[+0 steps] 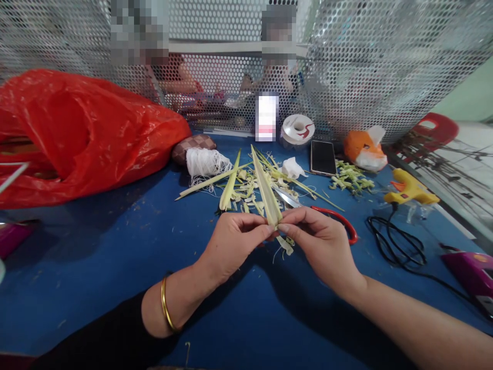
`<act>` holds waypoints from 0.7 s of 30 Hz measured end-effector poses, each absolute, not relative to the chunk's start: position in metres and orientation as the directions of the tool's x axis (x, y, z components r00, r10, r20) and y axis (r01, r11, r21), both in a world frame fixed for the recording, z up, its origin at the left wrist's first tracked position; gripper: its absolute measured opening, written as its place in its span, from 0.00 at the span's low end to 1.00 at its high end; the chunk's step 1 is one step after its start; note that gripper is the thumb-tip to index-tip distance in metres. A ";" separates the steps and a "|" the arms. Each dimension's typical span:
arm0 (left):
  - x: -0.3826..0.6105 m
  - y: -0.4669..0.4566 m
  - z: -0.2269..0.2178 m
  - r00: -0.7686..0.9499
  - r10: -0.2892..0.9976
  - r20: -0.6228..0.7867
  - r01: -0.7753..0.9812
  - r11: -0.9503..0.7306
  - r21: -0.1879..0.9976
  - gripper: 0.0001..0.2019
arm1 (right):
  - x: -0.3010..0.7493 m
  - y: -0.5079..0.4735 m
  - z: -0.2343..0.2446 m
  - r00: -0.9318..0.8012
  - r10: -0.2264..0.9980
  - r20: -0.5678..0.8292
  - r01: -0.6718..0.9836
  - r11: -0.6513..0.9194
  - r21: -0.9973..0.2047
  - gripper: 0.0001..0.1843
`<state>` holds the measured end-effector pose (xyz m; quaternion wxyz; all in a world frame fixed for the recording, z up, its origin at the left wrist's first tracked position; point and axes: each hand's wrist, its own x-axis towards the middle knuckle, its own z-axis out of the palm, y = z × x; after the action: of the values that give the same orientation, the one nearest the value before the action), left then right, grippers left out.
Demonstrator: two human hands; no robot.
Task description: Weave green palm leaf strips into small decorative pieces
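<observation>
A long pale-green leaf, pointed at its far end, is pinched at its near end between both hands. My left hand holds that end with thumb and forefinger, a gold bangle on the wrist. My right hand pinches the same spot from the other side. Beyond them lies a pile of leaf scraps, with a second pointed leaf among them. Scissors with red handles lie partly behind my right hand, their blades among the scraps.
A red plastic bag fills the left side. White string, a ribbon spool, a dark phone and small green pieces lie at the back. A yellow glue gun with black cord sits right, before a perforated metal screen.
</observation>
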<state>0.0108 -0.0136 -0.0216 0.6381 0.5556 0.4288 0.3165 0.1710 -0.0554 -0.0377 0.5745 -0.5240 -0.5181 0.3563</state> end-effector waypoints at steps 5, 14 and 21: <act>0.012 -0.014 -0.025 0.410 0.893 -0.187 0.084 0.167 0.982 0.03 | 0.169 -0.056 -0.041 0.229 0.949 0.217 0.128 0.192 -0.973 0.03; 0.016 -0.014 -0.025 0.381 0.873 -0.303 0.036 0.313 0.949 0.03 | 0.168 -0.056 -0.044 0.237 0.941 0.240 0.144 0.210 -0.967 0.04; 0.012 -0.012 -0.025 0.422 0.799 -0.429 -0.059 0.496 0.866 0.06 | 0.176 -0.057 -0.047 0.124 0.863 0.490 0.443 0.394 -0.805 0.06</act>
<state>0.0125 -0.0117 -0.0252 0.7374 0.4091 0.4521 0.2906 0.1761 -0.0569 -0.0474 0.5441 -0.5157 -0.6331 0.1929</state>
